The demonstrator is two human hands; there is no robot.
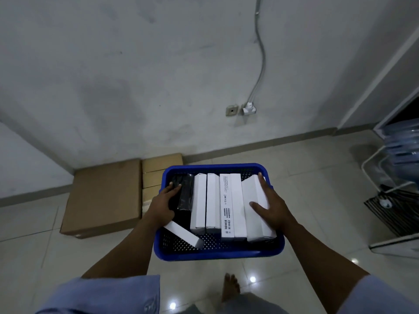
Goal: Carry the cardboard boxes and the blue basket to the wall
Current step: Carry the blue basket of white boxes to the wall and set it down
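Note:
I hold a blue perforated plastic basket (217,253) in front of me, above the tiled floor. Several white boxes and a black packet stand inside it. My left hand (162,206) grips its left rim, thumb over the edge. My right hand (271,206) grips the right rim, with the fingers spread across a white box. Flat brown cardboard boxes (104,196) lie on the floor against the wall, just left of and beyond the basket. A smaller stack of cardboard boxes (158,171) sits beside them, partly hidden by the basket.
The grey wall (158,75) runs across ahead, with a socket (249,109) and a cable low on it. At the right stand a white rack with water jugs (399,150) and a dark striped mat (394,211). My bare foot (230,288) is on the glossy tiles.

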